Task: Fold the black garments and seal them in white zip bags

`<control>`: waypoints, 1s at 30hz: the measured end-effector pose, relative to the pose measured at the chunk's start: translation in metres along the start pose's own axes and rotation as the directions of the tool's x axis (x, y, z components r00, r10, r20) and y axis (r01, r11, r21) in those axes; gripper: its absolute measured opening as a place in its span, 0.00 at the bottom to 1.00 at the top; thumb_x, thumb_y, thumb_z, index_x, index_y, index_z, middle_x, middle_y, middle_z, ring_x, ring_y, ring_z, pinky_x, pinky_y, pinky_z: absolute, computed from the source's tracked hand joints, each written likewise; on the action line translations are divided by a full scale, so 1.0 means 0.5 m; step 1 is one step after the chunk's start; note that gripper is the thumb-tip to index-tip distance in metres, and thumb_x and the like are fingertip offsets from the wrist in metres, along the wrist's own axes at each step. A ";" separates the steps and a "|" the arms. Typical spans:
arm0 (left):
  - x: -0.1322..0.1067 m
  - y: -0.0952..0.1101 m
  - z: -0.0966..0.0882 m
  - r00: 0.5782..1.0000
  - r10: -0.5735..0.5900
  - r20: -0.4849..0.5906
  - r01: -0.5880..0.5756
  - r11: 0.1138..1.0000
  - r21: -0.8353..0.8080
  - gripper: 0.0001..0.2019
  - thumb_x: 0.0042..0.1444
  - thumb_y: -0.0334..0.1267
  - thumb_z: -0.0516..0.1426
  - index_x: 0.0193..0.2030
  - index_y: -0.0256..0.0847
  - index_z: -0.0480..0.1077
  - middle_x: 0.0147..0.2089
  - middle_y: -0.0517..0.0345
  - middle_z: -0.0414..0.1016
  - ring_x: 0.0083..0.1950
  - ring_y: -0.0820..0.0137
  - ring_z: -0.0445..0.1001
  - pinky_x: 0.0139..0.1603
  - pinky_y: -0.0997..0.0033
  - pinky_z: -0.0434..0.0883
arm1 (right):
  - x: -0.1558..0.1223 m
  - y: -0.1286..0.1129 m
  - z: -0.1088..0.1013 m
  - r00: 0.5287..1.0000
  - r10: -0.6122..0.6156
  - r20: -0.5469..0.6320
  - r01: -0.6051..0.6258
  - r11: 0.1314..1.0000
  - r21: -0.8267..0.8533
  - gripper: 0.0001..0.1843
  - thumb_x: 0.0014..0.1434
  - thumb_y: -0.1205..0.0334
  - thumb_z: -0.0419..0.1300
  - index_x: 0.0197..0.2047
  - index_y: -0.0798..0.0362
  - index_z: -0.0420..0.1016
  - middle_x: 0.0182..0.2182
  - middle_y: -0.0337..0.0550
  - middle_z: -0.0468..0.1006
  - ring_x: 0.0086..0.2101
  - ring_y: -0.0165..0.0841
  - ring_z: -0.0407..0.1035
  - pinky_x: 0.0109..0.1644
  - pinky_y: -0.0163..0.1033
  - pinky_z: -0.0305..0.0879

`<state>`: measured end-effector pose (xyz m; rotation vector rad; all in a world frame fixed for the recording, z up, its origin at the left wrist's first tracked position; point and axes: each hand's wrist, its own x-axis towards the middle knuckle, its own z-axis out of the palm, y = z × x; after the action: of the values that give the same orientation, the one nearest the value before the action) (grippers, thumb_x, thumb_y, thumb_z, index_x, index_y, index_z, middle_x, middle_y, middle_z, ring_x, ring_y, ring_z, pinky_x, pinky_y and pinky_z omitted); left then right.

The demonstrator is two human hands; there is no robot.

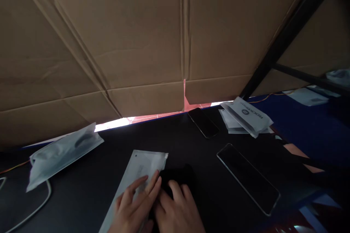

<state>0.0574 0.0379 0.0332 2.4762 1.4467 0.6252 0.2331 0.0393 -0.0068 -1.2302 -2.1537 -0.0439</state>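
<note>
My left hand (133, 207) lies flat on a white plastic pouch (138, 169) on the dark table, fingers spread over its lower half. My right hand (179, 213) sits beside it, fingers resting on a small black object (179, 176) at the pouch's right edge. Whether either hand actually grips anything is not clear. A long black phone-like slab (247, 176) lies to the right of my hands, and a second dark phone (203, 122) lies farther back.
A large cardboard sheet (123, 43) walls off the back. A bagged item (61, 153) lies at left by a white cable (41, 204). A stack of white printed pouches (246, 116) sits at back right. A black metal frame (287, 32) rises at right.
</note>
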 end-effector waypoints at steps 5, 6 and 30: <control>-0.007 -0.012 0.036 0.999 0.044 0.004 -0.043 0.990 -0.132 0.33 0.75 0.37 0.43 0.84 0.63 0.45 0.80 0.60 0.65 0.82 0.51 0.59 0.78 0.35 0.64 | 0.011 0.017 -0.016 0.990 -0.129 0.064 0.122 0.987 0.107 0.09 0.75 0.61 0.62 0.45 0.44 0.85 0.33 0.33 0.88 0.41 0.41 0.78 0.42 0.45 0.74; -0.009 -0.015 0.041 0.999 0.051 0.009 -0.049 0.989 -0.137 0.32 0.77 0.40 0.43 0.84 0.63 0.42 0.81 0.60 0.64 0.83 0.52 0.58 0.79 0.34 0.62 | 0.010 0.022 -0.018 0.983 -0.167 0.072 0.156 0.978 0.141 0.08 0.76 0.59 0.62 0.48 0.43 0.85 0.36 0.30 0.89 0.43 0.39 0.78 0.45 0.44 0.74; -0.003 -0.020 0.023 0.979 0.203 0.032 -0.206 0.973 0.106 0.34 0.79 0.54 0.39 0.85 0.43 0.40 0.83 0.48 0.58 0.83 0.53 0.55 0.78 0.44 0.64 | -0.047 0.099 -0.053 0.949 -0.228 0.218 0.173 0.954 0.243 0.16 0.76 0.47 0.64 0.62 0.40 0.81 0.54 0.30 0.88 0.63 0.42 0.74 0.75 0.53 0.65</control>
<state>0.0544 0.0421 0.0188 2.7324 1.2593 0.5690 0.2936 0.0402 -0.0123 -0.9234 -2.4150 0.2673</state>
